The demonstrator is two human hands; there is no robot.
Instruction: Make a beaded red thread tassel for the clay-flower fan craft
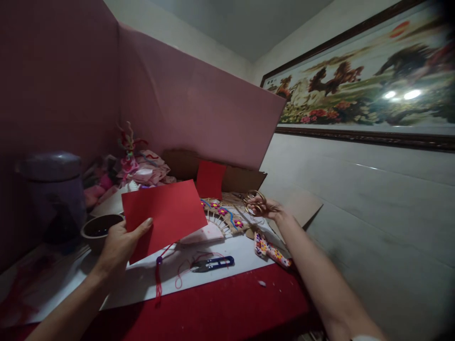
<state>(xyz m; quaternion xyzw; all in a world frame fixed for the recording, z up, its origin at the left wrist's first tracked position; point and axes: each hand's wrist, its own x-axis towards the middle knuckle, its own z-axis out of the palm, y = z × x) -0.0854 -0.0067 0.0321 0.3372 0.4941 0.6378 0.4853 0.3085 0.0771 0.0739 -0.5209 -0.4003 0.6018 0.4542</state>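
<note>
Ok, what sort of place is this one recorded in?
Probably a craft corner, perhaps in a home: red paper in the left hand, blue-handled snips nearby, and a framed horse picture on the wall.

Readable text: no word, label, brand, number or sign is showing legibly.
Framed picture [359,80]: a short row of small dark marks [271,81] is standing at the far left of the painted scene, on its pale ground, just inside the dark frame [362,137].
Marks, position: they are lying just left of the leftmost horse [285,88], well apart from the red sun [399,29] at the upper right.
Marks, legibility: they are resembling written characters, but they are appearing too small and too blurred for reading; neither their script nor their count is showing clearly.
</note>
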